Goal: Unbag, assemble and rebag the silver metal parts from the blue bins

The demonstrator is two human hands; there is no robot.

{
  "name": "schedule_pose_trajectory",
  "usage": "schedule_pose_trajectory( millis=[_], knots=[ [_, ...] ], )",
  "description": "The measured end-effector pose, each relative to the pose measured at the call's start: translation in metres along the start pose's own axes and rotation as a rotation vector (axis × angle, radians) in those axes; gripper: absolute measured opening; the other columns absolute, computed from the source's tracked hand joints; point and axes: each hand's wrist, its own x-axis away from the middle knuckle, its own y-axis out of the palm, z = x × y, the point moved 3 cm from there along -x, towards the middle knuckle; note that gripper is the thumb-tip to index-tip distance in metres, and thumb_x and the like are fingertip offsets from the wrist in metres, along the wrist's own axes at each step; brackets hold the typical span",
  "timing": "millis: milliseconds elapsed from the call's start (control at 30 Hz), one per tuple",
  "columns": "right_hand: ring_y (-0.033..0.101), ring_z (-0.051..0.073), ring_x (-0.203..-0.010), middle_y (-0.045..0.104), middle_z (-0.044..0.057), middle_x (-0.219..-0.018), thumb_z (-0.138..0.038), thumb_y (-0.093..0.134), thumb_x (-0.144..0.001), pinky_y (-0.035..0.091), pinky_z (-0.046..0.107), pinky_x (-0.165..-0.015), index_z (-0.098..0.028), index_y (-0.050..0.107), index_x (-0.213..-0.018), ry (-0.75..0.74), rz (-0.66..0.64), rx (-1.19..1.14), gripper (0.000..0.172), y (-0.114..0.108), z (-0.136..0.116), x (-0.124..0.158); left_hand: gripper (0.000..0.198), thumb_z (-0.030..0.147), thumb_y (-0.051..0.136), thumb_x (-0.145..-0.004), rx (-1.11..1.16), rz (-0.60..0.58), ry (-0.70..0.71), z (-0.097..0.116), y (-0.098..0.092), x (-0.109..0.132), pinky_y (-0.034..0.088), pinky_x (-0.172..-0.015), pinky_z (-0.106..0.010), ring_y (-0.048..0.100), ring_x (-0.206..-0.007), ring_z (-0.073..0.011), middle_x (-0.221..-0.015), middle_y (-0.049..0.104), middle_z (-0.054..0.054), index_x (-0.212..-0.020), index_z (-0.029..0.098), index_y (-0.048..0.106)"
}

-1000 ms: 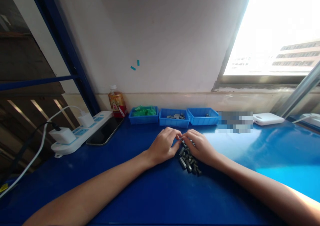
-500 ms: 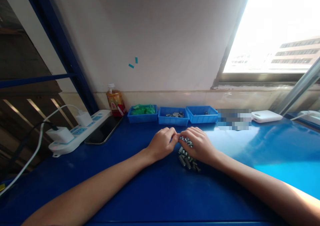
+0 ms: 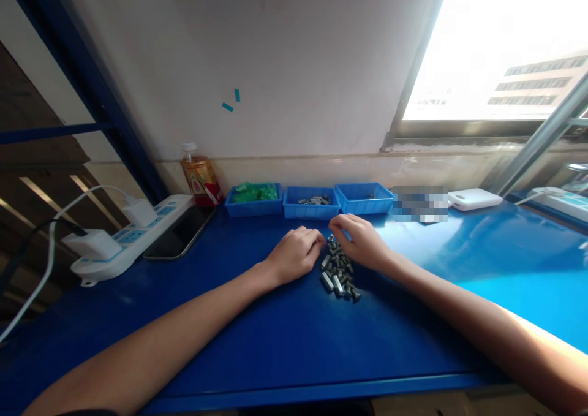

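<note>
A pile of several small metal cylinders [image 3: 339,274] lies on the blue table [image 3: 285,342]. My left hand [image 3: 296,253] rests on the table just left of the pile, fingers curled shut; what they hold, if anything, is hidden. My right hand [image 3: 361,239] hovers over the pile's far end, lifted a little, fingers bent in a pinch with the tips pointing left. Whether anything is in the pinch is too small to see. The two hands are slightly apart.
Three blue bins stand at the back: one with green pieces [image 3: 252,200], one with metal parts [image 3: 311,202], one nearly bare [image 3: 364,198]. A drink bottle [image 3: 198,177], a phone [image 3: 177,239], a power strip with chargers [image 3: 131,236] and a white box [image 3: 474,198] are also there.
My right hand has lifted off the pile and moved back, so the hands have parted. More of the cylinders show. The camera has tilted, shifting everything left and up.
</note>
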Motion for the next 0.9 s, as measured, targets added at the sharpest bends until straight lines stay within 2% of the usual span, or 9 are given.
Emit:
schedule_pose_trajectory(
  millis=[167,233,333,433,533,633,767,833,900],
  knots=[
    [0.06,0.019,-0.081,0.067,0.006,-0.085,-0.018,0.045,-0.091,0.047,0.031,-0.074,-0.019,0.061,-0.085,0.017,-0.076,-0.05,0.016,-0.005,0.008,0.003,0.025,0.014,0.044,-0.087,-0.04,0.123,-0.119,-0.009,-0.003,0.001,0.044,-0.087,-0.034,0.057,-0.102,-0.0212,-0.108,0.063,-0.005,-0.107,0.02,0.059],
    [0.059,0.019,-0.081,0.067,0.006,-0.084,-0.019,0.046,-0.091,0.047,0.031,-0.074,-0.019,0.062,-0.088,-0.004,-0.111,-0.038,0.017,-0.002,0.005,0.004,0.031,0.018,0.049,-0.085,-0.062,0.118,-0.171,-0.012,-0.003,0.0,0.044,-0.089,-0.036,0.055,-0.105,-0.0229,-0.113,0.062,-0.006,-0.114,0.022,0.059],
    [0.058,0.02,-0.08,0.065,0.006,-0.083,-0.021,0.051,-0.089,0.046,0.033,-0.073,-0.019,0.063,-0.091,-0.032,-0.127,-0.008,0.012,0.003,-0.001,0.005,0.023,0.024,0.053,-0.085,-0.094,0.018,-0.186,-0.014,0.0,-0.001,0.044,-0.087,-0.039,0.056,-0.101,-0.0243,-0.106,0.065,-0.004,-0.106,0.025,0.064],
    [0.057,0.02,-0.081,0.065,0.006,-0.085,-0.026,0.057,-0.087,0.046,0.033,-0.075,-0.019,0.062,-0.094,-0.068,-0.122,-0.017,0.011,0.008,-0.006,0.003,0.014,0.025,0.054,-0.085,-0.06,0.032,-0.204,-0.015,0.001,-0.003,0.043,-0.086,-0.04,0.058,-0.098,-0.0244,-0.099,0.068,-0.005,-0.094,0.02,0.065],
    [0.056,0.02,-0.083,0.064,0.007,-0.088,-0.028,0.055,-0.088,0.046,0.032,-0.075,-0.018,0.06,-0.1,-0.15,-0.082,-0.007,0.016,0.009,-0.011,0.0,0.019,0.032,0.054,-0.087,0.204,0.078,-0.243,-0.016,-0.001,-0.006,0.046,-0.081,-0.035,0.061,-0.091,-0.0223,-0.095,0.069,-0.007,-0.093,0.016,0.063],
    [0.055,0.019,-0.08,0.063,0.009,-0.088,-0.025,0.047,-0.092,0.046,0.033,-0.073,-0.016,0.059,-0.101,-0.248,-0.013,0.046,0.018,0.004,-0.021,-0.001,0.035,0.046,0.053,-0.088,0.563,0.031,-0.229,-0.014,-0.006,-0.007,0.047,-0.073,-0.029,0.063,-0.082,-0.0195,-0.091,0.069,-0.007,-0.093,0.013,0.063],
    [0.057,0.018,-0.079,0.064,0.007,-0.085,-0.025,0.045,-0.093,0.046,0.034,-0.072,-0.02,0.059,-0.097,-0.336,0.095,0.073,0.016,-0.026,-0.04,0.004,0.05,0.059,0.053,-0.083,0.754,0.015,-0.178,-0.008,-0.015,-0.005,0.048,-0.075,-0.029,0.063,-0.083,-0.0197,-0.091,0.069,-0.008,-0.099,0.012,0.062],
    [0.059,0.019,-0.082,0.063,0.006,-0.085,-0.029,0.05,-0.091,0.046,0.036,-0.075,-0.023,0.059,-0.094,-0.342,0.238,0.074,0.012,-0.053,-0.041,0.007,0.052,0.058,0.043,-0.089,0.712,0.034,-0.156,-0.006,-0.015,-0.004,0.048,-0.08,-0.031,0.062,-0.089,-0.0204,-0.095,0.068,-0.009,-0.109,0.013,0.059],
    [0.059,0.022,-0.086,0.062,0.006,-0.084,-0.036,0.049,-0.091,0.045,0.04,-0.079,-0.024,0.06,-0.096,-0.221,0.404,0.13,0.017,-0.079,-0.024,0.006,0.045,0.049,0.039,-0.094,0.541,0.045,-0.116,-0.005,-0.012,-0.003,0.045,-0.089,-0.035,0.06,-0.098,-0.0214,-0.105,0.066,-0.01,-0.117,0.015,0.057]
  ],
)
